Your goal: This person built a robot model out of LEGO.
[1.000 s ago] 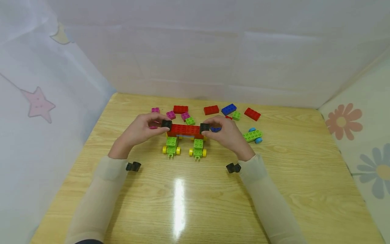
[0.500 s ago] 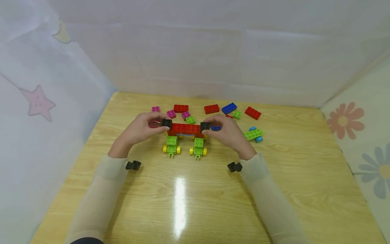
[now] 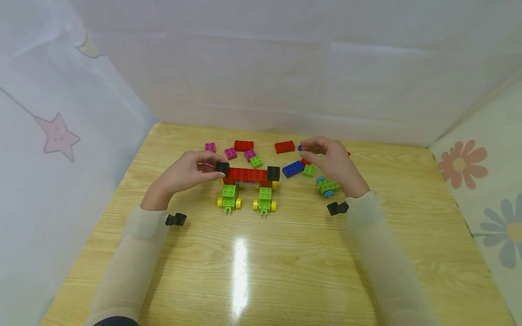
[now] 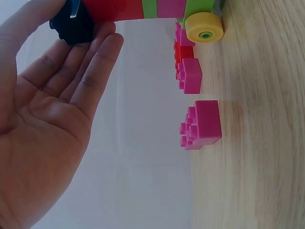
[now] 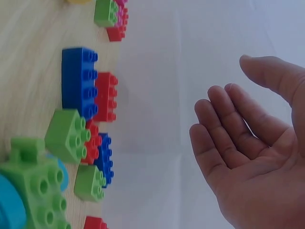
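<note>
A toy-brick build stands on the table, with two green wheeled bases [image 3: 229,201] on yellow wheels and a row of red bricks [image 3: 247,174] bridging them. My left hand [image 3: 183,176] pinches a black brick [image 3: 222,169] at the row's left end; in the left wrist view the thumb and fingertips are around that black brick [image 4: 76,24]. Another black brick [image 3: 273,173] sits on the right end, untouched. My right hand [image 3: 334,163] hovers over loose bricks to the right. In the right wrist view the right hand [image 5: 248,138] is empty, fingers relaxed and thumb apart.
Near the right hand lie a blue brick [image 3: 293,169], a green brick [image 3: 309,170] and a green base with blue wheels [image 3: 327,186], partly hidden by the wrist. Behind the build are red bricks [image 3: 284,147], pink bricks [image 3: 230,153] and another green brick [image 3: 256,162]. A white cloth [image 3: 261,81] hangs beyond the table.
My right hand has let go of the right-hand black brick and moved right and away over the loose bricks. The left hand keeps its grip, and the build stays in place.
</note>
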`<state>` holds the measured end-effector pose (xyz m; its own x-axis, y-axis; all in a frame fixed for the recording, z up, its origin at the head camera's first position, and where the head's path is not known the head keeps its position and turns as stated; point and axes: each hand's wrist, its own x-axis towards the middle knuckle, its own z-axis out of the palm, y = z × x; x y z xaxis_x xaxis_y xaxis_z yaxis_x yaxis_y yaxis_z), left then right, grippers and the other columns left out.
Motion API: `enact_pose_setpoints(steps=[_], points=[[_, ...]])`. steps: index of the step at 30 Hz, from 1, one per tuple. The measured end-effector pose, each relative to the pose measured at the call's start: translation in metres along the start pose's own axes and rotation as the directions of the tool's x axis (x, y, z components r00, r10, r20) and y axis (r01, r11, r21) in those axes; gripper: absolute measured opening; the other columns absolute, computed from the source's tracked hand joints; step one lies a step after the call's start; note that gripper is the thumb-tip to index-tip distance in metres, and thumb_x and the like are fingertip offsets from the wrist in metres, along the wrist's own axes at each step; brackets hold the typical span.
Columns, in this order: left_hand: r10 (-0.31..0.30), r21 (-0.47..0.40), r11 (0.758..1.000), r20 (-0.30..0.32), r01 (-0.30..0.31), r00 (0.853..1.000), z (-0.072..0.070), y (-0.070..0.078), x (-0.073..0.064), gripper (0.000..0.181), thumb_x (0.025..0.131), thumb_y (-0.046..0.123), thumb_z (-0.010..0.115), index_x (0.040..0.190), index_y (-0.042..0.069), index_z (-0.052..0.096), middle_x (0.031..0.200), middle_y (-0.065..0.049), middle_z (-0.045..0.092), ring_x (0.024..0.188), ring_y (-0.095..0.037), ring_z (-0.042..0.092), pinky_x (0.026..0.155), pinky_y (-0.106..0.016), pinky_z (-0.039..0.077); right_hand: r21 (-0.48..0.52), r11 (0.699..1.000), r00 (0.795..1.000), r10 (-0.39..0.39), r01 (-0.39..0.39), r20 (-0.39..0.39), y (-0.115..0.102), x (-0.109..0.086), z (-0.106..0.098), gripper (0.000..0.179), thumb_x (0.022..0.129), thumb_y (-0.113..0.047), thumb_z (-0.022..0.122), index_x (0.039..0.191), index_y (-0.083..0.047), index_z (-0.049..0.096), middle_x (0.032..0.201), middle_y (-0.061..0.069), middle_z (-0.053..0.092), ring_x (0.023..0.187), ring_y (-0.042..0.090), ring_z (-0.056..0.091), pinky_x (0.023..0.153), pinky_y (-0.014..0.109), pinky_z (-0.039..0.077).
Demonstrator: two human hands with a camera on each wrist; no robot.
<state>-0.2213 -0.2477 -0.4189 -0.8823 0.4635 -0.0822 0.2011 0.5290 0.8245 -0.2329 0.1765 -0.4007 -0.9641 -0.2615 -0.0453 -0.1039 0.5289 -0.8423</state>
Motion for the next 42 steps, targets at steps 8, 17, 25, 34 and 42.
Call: enact_pose_setpoints(steps=[8, 17, 25, 34, 42], points=[[-0.009, 0.003, 1.000, 0.006, 0.009, 1.000, -0.001, 0.001, -0.002, 0.039, 0.104, 0.022, 0.084, 0.139, 0.009, 0.074, 0.134, -0.016, 0.073, 0.118, -0.036, 0.078, 0.094, -0.019, 0.063, 0.040, 0.998, 0.999, 0.040, -0.040, 0.007, 0.012, 0.009, -0.009, 0.038, 0.111, -0.034, 0.073, 0.144, -0.015, 0.073, 0.143, 0.011, 0.074, 0.129, 0.030, 0.069, 0.116, 0.055, 0.055], [-0.009, -0.013, 1.000, 0.012, 0.009, 1.000, -0.001, 0.003, -0.002, 0.040, 0.103, 0.019, 0.084, 0.140, 0.008, 0.073, 0.135, -0.016, 0.072, 0.118, -0.033, 0.077, 0.095, -0.018, 0.062, -0.002, 0.998, 0.998, 0.056, -0.056, 0.035, 0.026, 0.019, -0.007, 0.039, 0.112, -0.034, 0.073, 0.145, -0.015, 0.072, 0.141, 0.012, 0.075, 0.129, 0.031, 0.070, 0.116, 0.056, 0.056], [-0.021, -0.021, 1.000, 0.010, 0.021, 1.000, 0.000, 0.004, -0.002, 0.039, 0.102, 0.017, 0.084, 0.139, 0.009, 0.074, 0.135, -0.016, 0.072, 0.120, -0.034, 0.077, 0.095, -0.021, 0.063, -0.072, 0.997, 0.997, 0.042, -0.037, 0.063, 0.036, 0.031, -0.002, 0.042, 0.112, -0.032, 0.072, 0.147, -0.009, 0.071, 0.139, 0.015, 0.075, 0.126, 0.033, 0.071, 0.112, 0.055, 0.059], [-0.025, -0.007, 1.000, 0.015, 0.026, 1.000, 0.000, 0.003, -0.001, 0.042, 0.102, 0.016, 0.084, 0.141, 0.008, 0.073, 0.137, -0.017, 0.070, 0.121, -0.037, 0.076, 0.093, -0.022, 0.064, -0.103, 0.994, 0.988, 0.044, -0.029, 0.145, 0.041, 0.039, 0.004, 0.045, 0.110, -0.024, 0.074, 0.151, -0.005, 0.067, 0.147, 0.019, 0.070, 0.132, 0.037, 0.067, 0.116, 0.058, 0.056], [-0.054, 0.021, 0.998, 0.031, 0.053, 0.998, 0.002, 0.001, 0.000, 0.045, 0.102, 0.019, 0.085, 0.144, 0.011, 0.072, 0.140, -0.017, 0.069, 0.124, -0.036, 0.075, 0.094, -0.024, 0.063, -0.141, 0.989, 0.976, 0.061, -0.032, 0.208, 0.043, 0.045, 0.010, 0.048, 0.109, -0.023, 0.076, 0.153, -0.007, 0.066, 0.155, 0.013, 0.066, 0.141, 0.036, 0.062, 0.119, 0.058, 0.055]])
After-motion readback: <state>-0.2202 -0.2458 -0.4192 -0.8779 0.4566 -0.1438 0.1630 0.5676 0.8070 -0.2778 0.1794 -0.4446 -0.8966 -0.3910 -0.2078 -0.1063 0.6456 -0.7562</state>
